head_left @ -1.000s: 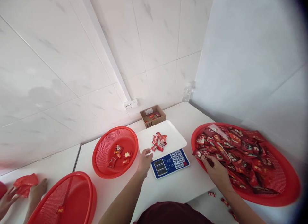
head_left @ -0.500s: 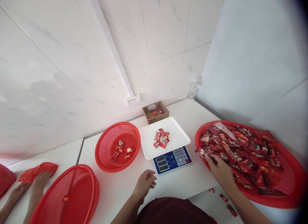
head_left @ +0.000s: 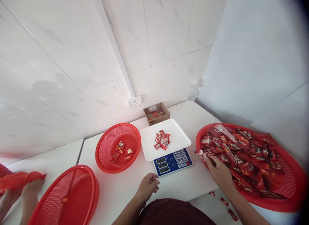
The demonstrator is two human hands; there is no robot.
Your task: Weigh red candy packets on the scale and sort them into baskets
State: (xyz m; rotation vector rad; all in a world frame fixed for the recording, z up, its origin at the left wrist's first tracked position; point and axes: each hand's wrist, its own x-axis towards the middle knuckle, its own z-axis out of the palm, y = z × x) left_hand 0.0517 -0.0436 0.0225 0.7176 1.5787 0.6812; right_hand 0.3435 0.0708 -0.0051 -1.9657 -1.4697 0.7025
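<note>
My right hand (head_left: pixel 218 171) is at the left rim of a big red basket (head_left: pixel 293 199) heaped with red-wrapped snacks. Its fingers pinch a red snack packet (head_left: pixel 201 153) that sticks out over the rim. My left hand (head_left: pixel 147 188) hovers, loosely curled with fingers a little apart and nothing in it, just in front of the scale. The digital scale (head_left: pixel 173 161) has a blue keypad and a white tray (head_left: pixel 149 147) on top. Several snack packets (head_left: pixel 163 140) lie in a small pile on that tray.
Left of the scale a red basket (head_left: pixel 102 157) holds several packets. Another red basket (head_left: pixel 90 199) leans nearer, beside a co-worker's hands (head_left: pixel 31 188) on a red plastic bag (head_left: pixel 21 181). A cardboard box (head_left: pixel 156 113) stands behind the tray. Packets (head_left: pixel 224 201) lie below the table edge.
My right hand stays at the big basket with the packet, nearly unmoved. My left hand has barely shifted. At the left, the co-worker's hands and red bag have moved further left and nearer.
</note>
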